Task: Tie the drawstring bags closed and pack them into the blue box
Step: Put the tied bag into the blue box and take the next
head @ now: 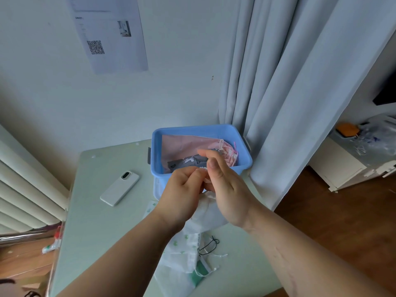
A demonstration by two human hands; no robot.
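My left hand (184,185) and right hand (222,187) pinch what looks like the drawstring of the white bag (207,211), which hangs below them. The blue box (201,130) sits just beyond, nearer my right hand.

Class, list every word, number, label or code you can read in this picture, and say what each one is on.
Paper sheet on the wall: printed lines too blurred to read; a QR code, no legible words.
Grey bag in the blue box: white print, too small to read.
Phone: no text visible.
No text here is legible.
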